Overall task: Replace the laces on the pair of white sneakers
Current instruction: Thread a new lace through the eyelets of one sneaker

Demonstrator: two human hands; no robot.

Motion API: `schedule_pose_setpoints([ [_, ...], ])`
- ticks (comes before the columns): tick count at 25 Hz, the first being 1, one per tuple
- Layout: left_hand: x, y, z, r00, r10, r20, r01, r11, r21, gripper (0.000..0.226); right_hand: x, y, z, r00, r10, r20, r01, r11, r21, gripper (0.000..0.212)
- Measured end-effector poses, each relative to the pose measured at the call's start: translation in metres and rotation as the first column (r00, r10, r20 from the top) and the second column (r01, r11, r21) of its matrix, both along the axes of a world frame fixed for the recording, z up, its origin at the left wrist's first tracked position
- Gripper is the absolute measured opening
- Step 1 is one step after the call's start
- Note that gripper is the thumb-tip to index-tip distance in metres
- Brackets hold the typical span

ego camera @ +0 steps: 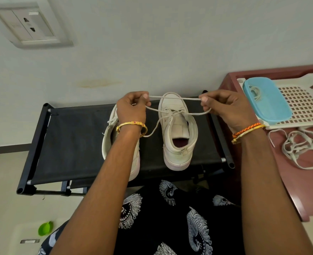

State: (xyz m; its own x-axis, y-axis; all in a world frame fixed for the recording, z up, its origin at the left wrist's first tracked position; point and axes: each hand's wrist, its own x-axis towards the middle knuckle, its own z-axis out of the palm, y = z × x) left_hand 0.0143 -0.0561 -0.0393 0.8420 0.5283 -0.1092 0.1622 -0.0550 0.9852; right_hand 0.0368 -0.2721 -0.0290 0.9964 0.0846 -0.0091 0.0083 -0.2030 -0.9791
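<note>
Right sneaker: a white high-top leather sneaker (177,133) stands upright on the black fabric shelf of a tube-frame rack (74,140), toe pointing to 12 o'clock, heel toward the person.
Lace: a white cord lace (172,98) is threaded in this sneaker and drawn out sideways into two loops — one toward 9 o'clock, one toward 3 o'clock — crossing over the tongue.
Left hand: the left hand (131,107) pinches the 9 o'clock loop, fingers curled round the cord; a gold bangle sits on the wrist.
Right hand: the right hand (225,109) pinches the 3 o'clock loop, fingers curled tight on it; an orange braided band and a gold bangle ring the wrist.
Left sneaker: a second white high-top sneaker (108,138) stands just beside the first at its 9 o'clock, partly hidden by the left forearm.
Desk: a maroon desk (299,181) at 3 o'clock carries a white perforated plastic tray (303,100), a light blue oval plastic lid (266,102) lying on that tray, and a loose heap of flat white laces (303,146).
</note>
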Motion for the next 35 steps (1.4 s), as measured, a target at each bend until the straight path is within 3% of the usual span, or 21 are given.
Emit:
schedule_pose_setpoints([
  [3, 0.001, 0.001, -0.001, 0.991, 0.125, -0.046, -0.125, 0.992, 0.006, 0.009, 0.001, -0.003, -0.005, 0.995, -0.093, -0.022, 0.093, 0.996, 0.014, 0.01],
  [8, 0.007, 0.008, -0.006, 0.963, 0.238, -0.124, -0.26, 0.94, -0.223, 0.013, 0.005, -0.009, -0.014, 0.964, -0.262, -0.053, 0.259, 0.964, -0.061, 0.005],
  [12, 0.008, 0.008, -0.007, 0.957, 0.258, -0.131, -0.281, 0.937, -0.207, 0.014, 0.005, -0.009, -0.016, 0.964, -0.235, -0.127, 0.23, 0.972, -0.055, 0.017],
  [18, 0.007, 0.009, -0.001, 0.943, 0.294, -0.157, -0.32, 0.931, -0.174, 0.018, -0.001, -0.011, -0.012, 0.933, -0.353, -0.075, 0.347, 0.934, -0.08, 0.01],
  [19, 0.005, 0.007, 0.001, 0.947, 0.289, -0.136, -0.304, 0.946, -0.107, 0.02, -0.001, -0.01, -0.011, 0.933, -0.353, -0.068, 0.348, 0.934, -0.074, 0.008],
  [21, 0.002, 0.002, 0.002, 0.978, 0.208, 0.002, -0.205, 0.962, 0.179, 0.026, 0.0, -0.004, -0.008, 0.954, -0.292, -0.069, 0.288, 0.956, -0.063, 0.01],
  [24, 0.001, -0.016, -0.002, 0.964, -0.199, 0.177, 0.086, 0.861, 0.501, 0.028, -0.002, 0.016, -0.003, 0.995, -0.085, -0.047, 0.082, 0.995, -0.063, 0.014],
  [27, 0.0, -0.037, -0.007, 0.898, -0.433, 0.07, 0.334, 0.779, 0.531, 0.023, -0.008, 0.031, -0.004, 0.998, 0.064, -0.011, -0.064, 0.997, -0.033, 0.017],
  [35, 0.003, -0.038, -0.005, 0.884, -0.45, -0.124, 0.447, 0.739, 0.504, 0.013, -0.006, 0.032, -0.009, 0.997, -0.067, 0.028, 0.069, 0.992, -0.101, 0.019],
])
